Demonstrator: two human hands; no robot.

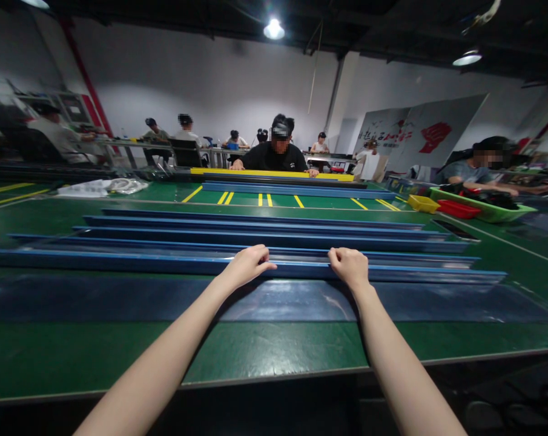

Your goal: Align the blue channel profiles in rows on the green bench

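Several long blue channel strips [119,261] lie side by side across the green table [264,348]. My left hand [250,265] rests on the nearest channel strip, left of the middle, its fingers curled over the strip's edges. My right hand [350,265] is closed on the same strip, a short way to the right. Between the two hands a stretch of the strip shows. Nearer to me, a flat translucent bluish sheet [283,300] lies lengthwise under my forearms.
Across the table a person holds a yellow bar [274,174] above more blue strips. At the right are a yellow tray [422,204], a red tray [458,209] and a green basket [512,213]. Clear plastic bags [103,187] lie at the left. Other people sit behind.
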